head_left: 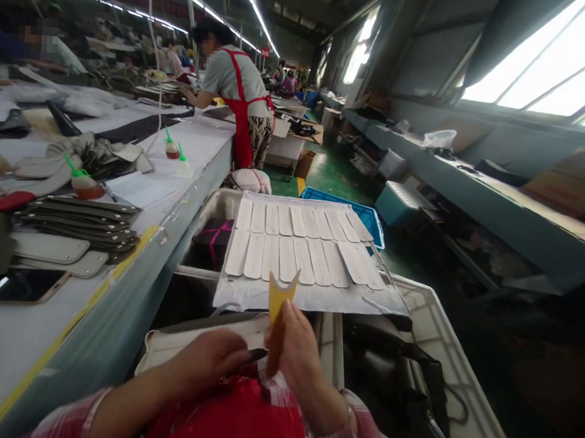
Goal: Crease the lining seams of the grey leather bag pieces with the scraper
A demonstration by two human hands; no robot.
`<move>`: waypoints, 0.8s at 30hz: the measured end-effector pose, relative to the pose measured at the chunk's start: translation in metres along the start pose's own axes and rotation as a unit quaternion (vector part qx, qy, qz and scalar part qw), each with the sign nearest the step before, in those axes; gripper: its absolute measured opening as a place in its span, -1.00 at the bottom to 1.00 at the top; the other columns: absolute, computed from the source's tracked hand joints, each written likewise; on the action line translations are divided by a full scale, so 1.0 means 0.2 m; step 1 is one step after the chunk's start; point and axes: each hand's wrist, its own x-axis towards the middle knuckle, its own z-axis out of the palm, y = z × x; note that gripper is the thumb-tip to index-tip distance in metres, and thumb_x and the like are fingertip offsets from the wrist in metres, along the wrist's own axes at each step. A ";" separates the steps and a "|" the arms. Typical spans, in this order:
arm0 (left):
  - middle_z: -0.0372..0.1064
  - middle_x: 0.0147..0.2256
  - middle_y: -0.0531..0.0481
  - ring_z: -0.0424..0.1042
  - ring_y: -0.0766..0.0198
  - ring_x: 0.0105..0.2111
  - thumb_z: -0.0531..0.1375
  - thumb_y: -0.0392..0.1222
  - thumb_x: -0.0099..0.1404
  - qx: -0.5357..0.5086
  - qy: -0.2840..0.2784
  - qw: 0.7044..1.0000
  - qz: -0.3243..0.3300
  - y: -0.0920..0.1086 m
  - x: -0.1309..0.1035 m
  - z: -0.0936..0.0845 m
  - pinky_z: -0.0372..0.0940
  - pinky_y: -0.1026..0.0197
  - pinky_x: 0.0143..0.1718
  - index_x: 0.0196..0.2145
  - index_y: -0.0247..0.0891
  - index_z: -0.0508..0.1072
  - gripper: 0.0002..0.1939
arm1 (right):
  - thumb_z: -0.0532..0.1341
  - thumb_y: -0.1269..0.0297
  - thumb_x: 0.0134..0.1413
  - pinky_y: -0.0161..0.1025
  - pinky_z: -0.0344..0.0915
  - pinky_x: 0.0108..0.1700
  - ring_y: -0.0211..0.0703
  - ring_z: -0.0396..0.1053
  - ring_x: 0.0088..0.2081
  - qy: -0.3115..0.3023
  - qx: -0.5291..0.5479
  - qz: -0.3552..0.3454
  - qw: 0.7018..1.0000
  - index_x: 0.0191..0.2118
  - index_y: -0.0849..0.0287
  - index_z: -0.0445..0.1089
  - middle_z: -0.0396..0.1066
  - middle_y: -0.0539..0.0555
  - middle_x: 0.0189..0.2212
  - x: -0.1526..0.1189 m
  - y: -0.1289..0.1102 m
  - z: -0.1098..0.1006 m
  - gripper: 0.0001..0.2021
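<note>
In front of my body, my right hand (299, 349) is closed around a yellow strip (279, 298) whose top end has a curved notch. My left hand (213, 357) is curled just to its left, low over a cream leather-like piece (183, 351) with a dark edge. At its fingertips a small dark pointed thing (257, 355) sticks out; what it is does not show. Beyond both hands lies a white board (307, 297). Two rows of white rounded strips (286, 220) are laid out on it.
Crates (439, 306) holding black bags (397, 366) stand under and beside the board. On the left, a long table (109, 266) carries stacked dark straps (82, 221), a phone (15, 285) and glue bottles (84, 183). A person in a red apron (242, 112) leans over it farther off.
</note>
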 end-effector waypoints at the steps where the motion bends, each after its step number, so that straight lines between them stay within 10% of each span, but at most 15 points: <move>1: 0.40 -0.37 -0.03 0.34 0.21 -0.35 -0.06 0.05 0.30 0.002 0.039 0.999 -0.010 -0.01 0.08 -0.07 0.20 0.25 -0.31 -0.32 -0.24 0.44 -0.61 | 0.04 -0.11 0.02 -0.41 0.10 -0.69 -0.33 0.19 -0.71 0.019 -0.021 -0.009 1.000 -0.39 0.12 0.14 0.22 -0.13 -0.70 0.04 -0.05 -0.08 -0.64; 5: 0.41 -0.12 -0.05 0.34 0.18 -0.12 0.00 0.04 0.26 -0.083 0.014 0.996 -0.043 -0.16 0.35 -0.27 0.16 0.24 -0.06 -0.12 -0.27 0.43 -0.60 | 0.00 -0.09 0.07 -0.43 -0.07 -0.79 -0.39 0.07 -0.80 -0.011 -0.292 0.009 0.956 -0.39 0.14 0.22 0.14 -0.16 -0.69 0.20 -0.12 -0.40 -0.64; 9: 0.42 -0.12 0.01 0.37 0.19 -0.13 0.07 0.03 0.23 -0.197 -0.185 0.963 -0.017 -0.32 0.52 -0.25 0.20 0.28 -0.10 -0.07 -0.24 0.42 -0.59 | -0.07 0.01 0.18 -0.39 0.00 -0.64 -0.33 0.24 -0.64 -0.059 -0.583 -0.025 0.810 -0.41 0.16 0.33 0.29 -0.04 -0.60 0.30 -0.06 -0.50 -0.61; 13: 0.40 -0.08 0.05 0.37 0.18 -0.13 0.05 0.02 0.26 -0.265 -0.258 0.929 0.003 -0.39 0.58 -0.20 0.23 0.31 -0.14 -0.01 -0.19 0.38 -0.59 | -0.07 0.12 0.22 -0.31 0.09 -0.43 -0.21 0.36 -0.40 -0.100 -0.727 -0.100 0.672 -0.39 0.15 0.38 0.41 0.04 -0.46 0.39 -0.05 -0.43 -0.64; 24: 0.21 0.10 0.03 0.16 0.13 0.08 0.12 -0.01 0.22 -0.332 -0.306 0.891 0.052 -0.52 0.65 -0.17 -0.03 0.19 0.14 0.12 -0.20 0.23 -0.47 | -0.04 0.12 0.22 -0.27 0.11 -0.44 -0.20 0.35 -0.50 -0.096 -0.780 -0.174 0.594 -0.56 0.17 0.35 0.39 0.08 -0.57 0.58 0.02 -0.28 -0.57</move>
